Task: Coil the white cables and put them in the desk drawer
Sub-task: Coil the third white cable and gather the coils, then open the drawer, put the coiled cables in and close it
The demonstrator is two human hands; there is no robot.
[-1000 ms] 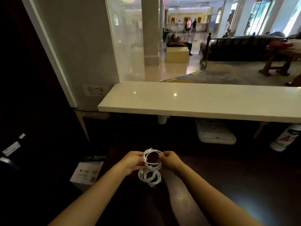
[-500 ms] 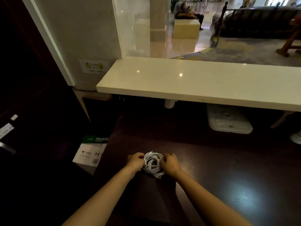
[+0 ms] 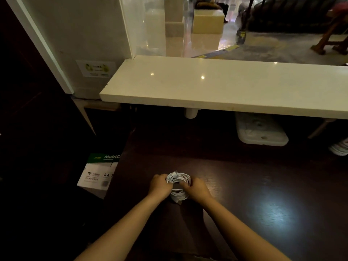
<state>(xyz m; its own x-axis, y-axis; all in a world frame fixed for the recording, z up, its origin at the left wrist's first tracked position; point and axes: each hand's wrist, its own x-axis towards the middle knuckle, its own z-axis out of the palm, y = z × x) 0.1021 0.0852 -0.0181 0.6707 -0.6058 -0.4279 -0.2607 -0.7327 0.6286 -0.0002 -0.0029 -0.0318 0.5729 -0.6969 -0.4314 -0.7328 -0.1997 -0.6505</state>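
Note:
A bundle of coiled white cables sits low over the dark wooden desk, in the middle of the head view. My left hand grips the bundle's left side with curled fingers. My right hand grips its right side the same way. The loops bunch between both hands, and a cable end pokes out below the bundle. No drawer shows in this view.
A pale stone counter runs across above the desk's far edge. A white plastic box lies under it at the right. A carton of A4 paper stands on the floor left of the desk.
The coils hung spread between my hands above the desk; now they are squeezed into one tight bundle lower down. My head has tilted downward.

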